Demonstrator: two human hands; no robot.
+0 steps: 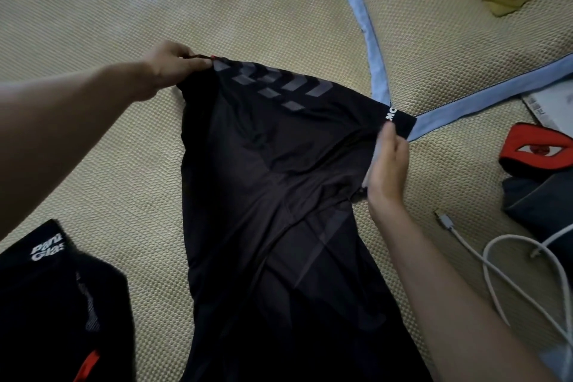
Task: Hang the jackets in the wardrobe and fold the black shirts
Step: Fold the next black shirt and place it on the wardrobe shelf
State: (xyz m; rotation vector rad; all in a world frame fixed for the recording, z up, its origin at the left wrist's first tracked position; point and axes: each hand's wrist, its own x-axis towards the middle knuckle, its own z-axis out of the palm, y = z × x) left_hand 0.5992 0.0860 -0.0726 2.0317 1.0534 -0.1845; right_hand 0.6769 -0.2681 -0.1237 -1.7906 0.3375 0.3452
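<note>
Bare mat point(108, 18) lay open at upper left; a white cable point(502, 260) and red-black cloth point(536, 149) crowded the right, another black garment point(55, 304) the lower left

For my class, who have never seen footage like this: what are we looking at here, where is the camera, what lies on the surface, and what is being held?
There is no machine: these are a person's two bare arms, filmed by a camera worn on the head and looking down. The left hand pinches one top corner of a black shirt; the right hand grips the opposite sleeve, spreading it over a beige woven mat. Another black garment lies at lower left. On the right lie a white cable, a red and black item, and blue fabric strips.
</note>
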